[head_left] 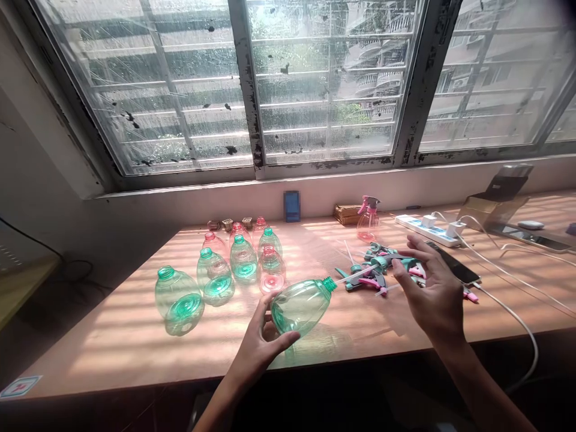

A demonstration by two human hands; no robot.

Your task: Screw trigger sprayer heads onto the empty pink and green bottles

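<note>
Left hand (265,342) extends over the front of the table (126,354), thumb and fingers closed around the body of a clear green bottle (301,307). The bottle is tilted, its neck directed up and toward the right hand (434,291). The right hand pinches a spray head (387,261) between thumb and fingers; its tube (355,276) points at the bottle's mouth. Whether the tube tip has entered the neck cannot be determined.

Beneath and beside the spray head, a pile of spray heads (369,284) in green, pink and grey lies on the table. A phone (454,264) with a cable (517,318) attached lies beyond the right hand. Left of the held bottle, four green bottles (180,303) and four red bottles (271,273) stand upright in a group, necks open. Toward the wall stands a red sprayer (369,221), fitted with its head, beside a brown box (346,214). A white power strip (427,230) holds two plugged-in chargers (455,228).
</note>
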